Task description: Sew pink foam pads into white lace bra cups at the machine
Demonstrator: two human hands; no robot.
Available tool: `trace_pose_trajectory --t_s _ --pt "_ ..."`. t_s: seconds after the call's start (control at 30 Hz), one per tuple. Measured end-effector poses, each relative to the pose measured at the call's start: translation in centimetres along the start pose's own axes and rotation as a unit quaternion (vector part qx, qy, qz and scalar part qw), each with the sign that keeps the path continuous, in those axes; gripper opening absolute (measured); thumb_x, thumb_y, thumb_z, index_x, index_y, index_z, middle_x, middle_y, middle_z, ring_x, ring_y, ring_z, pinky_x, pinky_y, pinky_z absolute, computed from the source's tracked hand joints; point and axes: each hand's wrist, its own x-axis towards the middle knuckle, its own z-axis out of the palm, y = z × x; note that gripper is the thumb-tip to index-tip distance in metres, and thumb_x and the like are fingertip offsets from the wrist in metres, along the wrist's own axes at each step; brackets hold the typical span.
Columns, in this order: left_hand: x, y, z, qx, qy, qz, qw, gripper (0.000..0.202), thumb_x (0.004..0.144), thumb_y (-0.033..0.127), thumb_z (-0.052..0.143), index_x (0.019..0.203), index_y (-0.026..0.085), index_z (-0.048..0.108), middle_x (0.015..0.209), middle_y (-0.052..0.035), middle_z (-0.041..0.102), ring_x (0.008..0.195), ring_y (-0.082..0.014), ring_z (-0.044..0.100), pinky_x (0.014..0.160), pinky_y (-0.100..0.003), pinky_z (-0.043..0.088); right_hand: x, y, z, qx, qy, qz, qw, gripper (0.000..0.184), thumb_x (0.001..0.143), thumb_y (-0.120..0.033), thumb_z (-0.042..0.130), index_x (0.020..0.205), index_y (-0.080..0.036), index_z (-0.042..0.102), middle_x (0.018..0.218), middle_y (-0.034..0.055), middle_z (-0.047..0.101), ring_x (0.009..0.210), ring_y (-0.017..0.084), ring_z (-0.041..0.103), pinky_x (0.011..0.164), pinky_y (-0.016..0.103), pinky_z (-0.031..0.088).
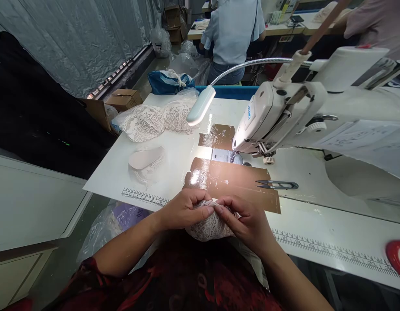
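Both my hands hold a white lace cup piece [210, 225] at the near edge of the white sewing table [174, 160]. My left hand [183, 208] wraps its fingers over the top left of the lace. My right hand [244, 218] pinches the lace's top edge with fingertips meeting the left hand's. Above them lies brown tape [229, 179] stuck on the table in front of the sewing machine [303, 112]. A lamp head [200, 106] on a gooseneck shines down on the tape.
Thread snips [277, 185] lie right of the tape. A beige cup piece [145, 160] and a pile of lace cups [154, 121] sit at the left back. A blue bag [169, 82] and cardboard boxes [124, 98] stand beyond. A person in a light blue shirt [232, 30] sits further back.
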Motion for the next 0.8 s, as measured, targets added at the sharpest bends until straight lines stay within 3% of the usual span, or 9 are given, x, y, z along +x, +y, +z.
trace_pose_trajectory --t_s 0.17,0.37,0.53,0.67,0.8 --pt "-0.04 -0.01 -0.05 -0.037 -0.017 -0.008 0.999 0.026 0.084 0.038 0.057 0.082 0.012 0.058 0.071 -0.0002 0.049 0.064 -0.0091 0.043 0.056 -0.019 0.036 -0.11 0.09 0.0 -0.043 0.001 -0.034 0.999 0.016 0.09 -0.027 0.051 0.078 -0.02 0.059 0.059 -0.0027 0.055 0.05 0.01 0.048 0.049 0.021 0.035" --pt "0.01 -0.26 -0.21 -0.075 -0.043 -0.026 0.996 0.03 0.084 0.041 0.058 0.087 0.011 0.061 0.076 -0.0033 0.056 0.069 -0.0113 0.05 0.062 -0.022 0.04 -0.13 0.03 0.07 0.026 -0.014 -0.005 1.0 0.018 0.091 -0.03 0.051 0.077 -0.019 0.057 0.061 -0.003 0.053 0.053 0.01 0.047 0.05 0.02 0.035" --pt "0.29 -0.61 0.17 -0.062 0.003 -0.014 0.998 0.03 0.083 0.04 0.059 0.075 0.011 0.058 0.066 0.0002 0.049 0.06 -0.0085 0.043 0.055 -0.02 0.035 -0.1 0.4 -0.24 0.081 -0.033 0.047 0.995 0.023 0.092 -0.035 0.05 0.08 -0.019 0.061 0.067 -0.0007 0.058 0.059 0.012 0.051 0.053 0.021 0.037" --pt "0.42 -0.53 0.37 -0.025 0.044 0.007 0.999 0.03 0.083 0.04 0.058 0.071 0.012 0.057 0.063 0.0009 0.046 0.059 -0.0083 0.04 0.053 -0.02 0.033 0.01 0.67 -0.53 0.108 -0.032 0.069 0.991 0.022 0.09 -0.038 0.053 0.096 -0.021 0.066 0.083 0.0014 0.066 0.071 0.016 0.059 0.062 0.024 0.043" --pt "0.58 -0.25 0.56 0.008 0.044 0.028 0.999 0.028 0.083 0.037 0.056 0.071 0.012 0.057 0.063 0.0006 0.046 0.058 -0.0082 0.04 0.052 -0.019 0.033 0.24 0.54 -0.42 0.079 -0.024 0.065 0.995 0.021 0.086 -0.039 0.058 0.082 -0.019 0.065 0.07 0.0005 0.062 0.062 0.014 0.054 0.055 0.023 0.04"
